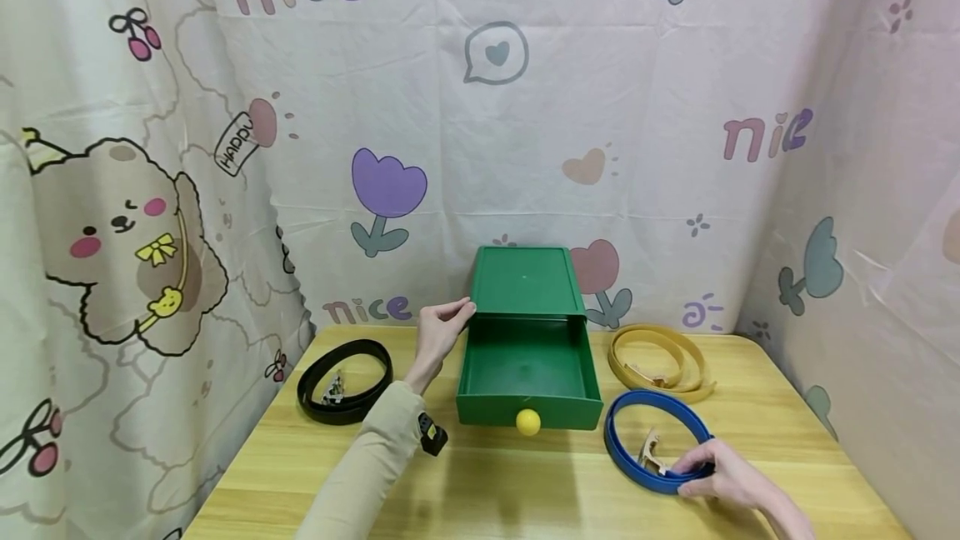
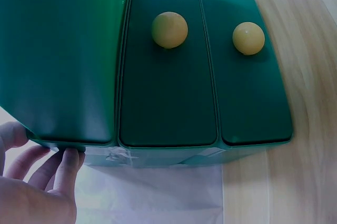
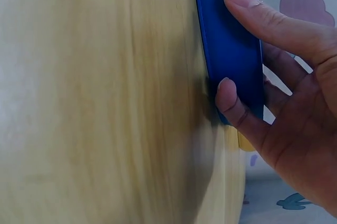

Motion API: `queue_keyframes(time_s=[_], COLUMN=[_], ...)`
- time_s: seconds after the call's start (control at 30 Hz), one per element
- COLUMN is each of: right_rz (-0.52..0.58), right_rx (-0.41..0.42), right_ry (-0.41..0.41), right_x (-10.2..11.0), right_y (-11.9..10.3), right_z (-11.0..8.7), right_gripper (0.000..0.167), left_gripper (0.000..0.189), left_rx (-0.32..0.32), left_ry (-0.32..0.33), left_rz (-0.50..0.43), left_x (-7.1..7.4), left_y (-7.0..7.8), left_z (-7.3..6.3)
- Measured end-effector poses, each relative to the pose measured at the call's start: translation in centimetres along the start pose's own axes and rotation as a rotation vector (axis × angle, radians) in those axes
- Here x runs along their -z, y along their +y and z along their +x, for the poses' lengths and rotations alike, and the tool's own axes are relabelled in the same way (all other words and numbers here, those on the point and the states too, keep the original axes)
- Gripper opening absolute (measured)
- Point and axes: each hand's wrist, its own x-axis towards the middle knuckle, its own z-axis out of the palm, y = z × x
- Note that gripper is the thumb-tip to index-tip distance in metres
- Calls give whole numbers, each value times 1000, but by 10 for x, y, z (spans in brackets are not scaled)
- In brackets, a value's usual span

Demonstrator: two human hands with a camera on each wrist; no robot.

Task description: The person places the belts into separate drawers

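Observation:
A green drawer cabinet (image 1: 525,282) stands at the table's back, its top drawer (image 1: 528,412) pulled out and bare inside, with a yellow ball knob. My left hand (image 1: 441,330) holds the cabinet's upper left corner by the fingertips. The left wrist view shows that hand's fingers (image 2: 67,169) against the cabinet's edge. On the right, a coiled blue belt (image 1: 622,458) with a gold-coloured buckle lies on the table. My right hand (image 1: 723,477) grips the near right side of its coil. In the right wrist view, thumb and fingers straddle the blue belt (image 3: 226,40).
A coiled black belt (image 1: 311,411) with a silvery buckle lies left of the cabinet. Behind the blue belt is a coiled yellow belt (image 1: 701,357). Two lower drawers (image 2: 168,92) of the cabinet are closed. A printed curtain (image 1: 495,148) hangs behind the wooden table (image 1: 420,498).

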Motion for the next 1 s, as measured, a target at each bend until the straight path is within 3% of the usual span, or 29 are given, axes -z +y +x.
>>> queue_keyframes(time_s=[0.33, 0.63, 1.0], right_rz=[11, -7, -116], right_rx=[-10, -83, -20], right_ry=[7, 27, 125], right_x=[-2, 1, 1], right_y=[-1, -4, -9], right_z=[-3, -9, -9], right_gripper=[11, 10, 11], left_gripper=[30, 30, 30], left_rx=[-1, 2, 5], left_ry=[-4, -6, -8], left_rz=[-10, -10, -11], left_x=[1, 1, 0], left_y=[0, 0, 0], left_z=[0, 1, 1])
